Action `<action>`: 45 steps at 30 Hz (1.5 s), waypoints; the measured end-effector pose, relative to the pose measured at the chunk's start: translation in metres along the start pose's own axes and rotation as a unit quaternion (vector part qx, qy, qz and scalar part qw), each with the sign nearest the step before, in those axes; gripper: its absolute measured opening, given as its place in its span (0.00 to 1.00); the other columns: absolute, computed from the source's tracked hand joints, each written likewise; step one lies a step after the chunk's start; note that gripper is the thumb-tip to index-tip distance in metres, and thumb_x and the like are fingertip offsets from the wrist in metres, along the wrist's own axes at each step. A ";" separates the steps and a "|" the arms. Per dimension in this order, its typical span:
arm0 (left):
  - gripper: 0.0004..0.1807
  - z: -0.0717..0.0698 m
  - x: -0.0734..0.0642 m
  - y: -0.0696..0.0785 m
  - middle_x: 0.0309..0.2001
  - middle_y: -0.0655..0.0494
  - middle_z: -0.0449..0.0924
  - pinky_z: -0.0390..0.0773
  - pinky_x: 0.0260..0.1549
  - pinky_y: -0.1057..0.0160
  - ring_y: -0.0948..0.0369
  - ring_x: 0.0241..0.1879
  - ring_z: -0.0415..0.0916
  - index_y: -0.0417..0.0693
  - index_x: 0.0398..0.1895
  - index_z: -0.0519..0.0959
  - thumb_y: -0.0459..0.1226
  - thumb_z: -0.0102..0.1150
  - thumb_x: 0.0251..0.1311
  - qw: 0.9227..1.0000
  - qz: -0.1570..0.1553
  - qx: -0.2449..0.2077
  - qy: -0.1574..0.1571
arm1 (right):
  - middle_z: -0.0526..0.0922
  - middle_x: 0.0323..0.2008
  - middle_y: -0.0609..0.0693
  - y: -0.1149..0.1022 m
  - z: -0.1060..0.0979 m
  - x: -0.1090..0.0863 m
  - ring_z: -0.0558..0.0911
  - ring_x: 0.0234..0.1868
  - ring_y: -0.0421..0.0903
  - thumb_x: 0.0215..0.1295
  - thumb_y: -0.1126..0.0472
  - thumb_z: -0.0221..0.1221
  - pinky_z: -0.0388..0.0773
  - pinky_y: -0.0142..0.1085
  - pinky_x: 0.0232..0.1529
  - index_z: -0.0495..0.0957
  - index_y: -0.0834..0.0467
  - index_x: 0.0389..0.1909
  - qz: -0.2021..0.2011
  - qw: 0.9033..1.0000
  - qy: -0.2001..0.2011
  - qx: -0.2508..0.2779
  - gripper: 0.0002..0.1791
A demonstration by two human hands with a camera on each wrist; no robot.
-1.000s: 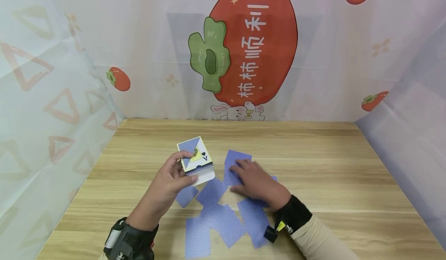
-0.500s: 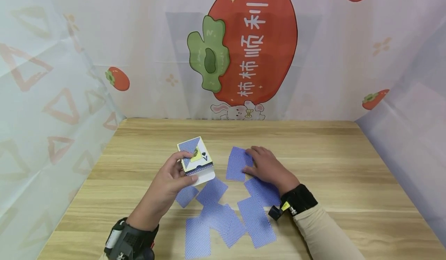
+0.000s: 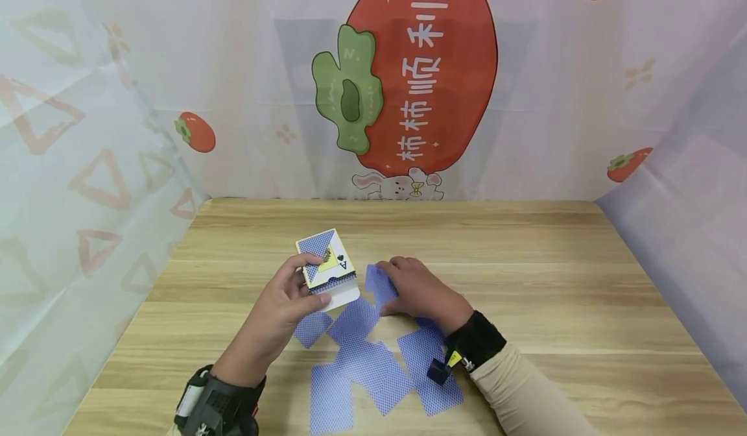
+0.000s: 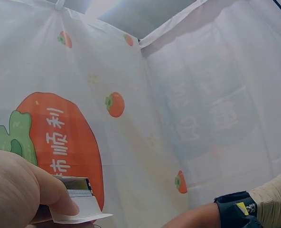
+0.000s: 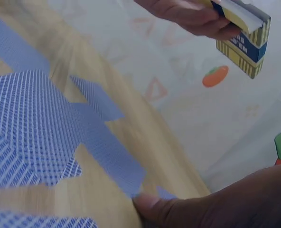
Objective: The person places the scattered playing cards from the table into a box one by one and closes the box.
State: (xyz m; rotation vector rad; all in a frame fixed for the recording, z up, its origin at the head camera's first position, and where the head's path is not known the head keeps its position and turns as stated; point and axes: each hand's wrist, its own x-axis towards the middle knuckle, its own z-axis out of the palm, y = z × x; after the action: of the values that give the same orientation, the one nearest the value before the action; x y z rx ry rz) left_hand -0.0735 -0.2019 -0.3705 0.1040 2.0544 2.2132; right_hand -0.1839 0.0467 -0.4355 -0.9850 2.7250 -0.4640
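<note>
My left hand [image 3: 277,306] holds a playing card box [image 3: 344,254] above the table, fingers over its face and thumb by the white flap, which hangs out. An ace of spades is printed on the box. In the left wrist view, edges of a card stack [image 4: 79,193] show inside its mouth. My right hand [image 3: 423,290] grips a blue-backed playing card [image 3: 379,285] just right of the box, fingers at its far edge and thumb at its near edge. The right palm hides part of that card. In the right wrist view the thumb [image 5: 164,209] shows near the tabletop.
Several more blue-backed cards [image 3: 353,319] lie face down and partly overlapping on the wooden table [image 3: 525,261], nearer the person. One card [image 3: 428,371] lies partly under the right wrist. A printed cloth backdrop [image 3: 233,66] stands behind and on both sides.
My right hand swept right, then came back left and nearer, bringing the card at its fingers toward the box. The left hand and box have stayed in place.
</note>
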 end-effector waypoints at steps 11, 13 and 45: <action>0.33 -0.001 0.000 0.000 0.66 0.34 0.62 0.81 0.51 0.64 0.52 0.60 0.73 0.40 0.67 0.60 0.21 0.60 0.59 1.000 0.005 -0.008 0.001 | 0.71 0.53 0.57 -0.011 -0.006 0.006 0.65 0.55 0.54 0.45 0.44 0.80 0.61 0.52 0.59 0.64 0.55 0.74 0.067 0.995 -0.076 0.004 0.56; 0.33 -0.001 0.000 0.000 0.66 0.34 0.62 0.81 0.51 0.64 0.52 0.60 0.73 0.40 0.67 0.60 0.21 0.60 0.59 1.000 0.006 -0.005 0.002 | 0.72 0.52 0.56 -0.010 -0.006 0.007 0.65 0.53 0.53 0.44 0.44 0.80 0.61 0.51 0.57 0.65 0.54 0.73 0.074 0.994 -0.077 0.008 0.55; 0.34 -0.001 -0.001 0.002 0.67 0.34 0.62 0.80 0.52 0.65 0.50 0.62 0.72 0.41 0.68 0.60 0.21 0.59 0.59 1.000 -0.004 0.005 0.004 | 0.80 0.60 0.57 0.012 -0.097 -0.039 0.80 0.56 0.55 0.74 0.56 0.58 0.79 0.53 0.57 0.80 0.57 0.60 0.125 0.965 0.124 0.194 0.18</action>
State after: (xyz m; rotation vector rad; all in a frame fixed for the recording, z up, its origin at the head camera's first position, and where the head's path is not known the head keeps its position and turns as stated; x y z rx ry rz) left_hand -0.0726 -0.2032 -0.3690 0.0864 2.0661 2.2027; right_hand -0.1895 0.1020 -0.3465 -0.5031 2.7549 -1.0805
